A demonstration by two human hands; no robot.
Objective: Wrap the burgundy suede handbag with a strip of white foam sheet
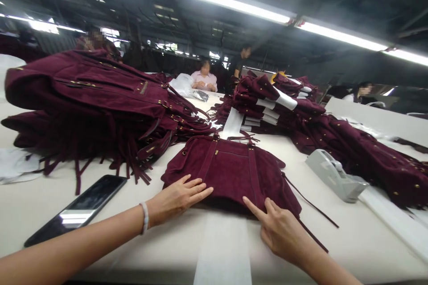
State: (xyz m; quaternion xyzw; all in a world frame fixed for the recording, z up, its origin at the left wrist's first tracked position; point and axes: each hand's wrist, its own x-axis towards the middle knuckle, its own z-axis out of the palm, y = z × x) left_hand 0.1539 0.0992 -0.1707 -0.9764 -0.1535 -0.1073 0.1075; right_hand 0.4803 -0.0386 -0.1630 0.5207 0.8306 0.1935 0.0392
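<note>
A burgundy suede-like handbag (230, 169) lies on the white table in front of me, with two straps running down its face and thin cords trailing off to the right. My left hand (179, 200) rests flat on its lower left part, fingers stretched out. At the lower right edge is my right hand (279, 227), its index finger extended against the bag and the other fingers partly curled. Under the bag runs a wide white strip (222, 249), coming out toward me between my hands.
On the left stands a pile of burgundy bags (110, 84) with hanging fringes, behind a black phone (76, 209). More stacked burgundy pieces (267, 102) are at the back right. A grey tape dispenser (336, 176) sits to the right. Across the table a person (203, 78) sits.
</note>
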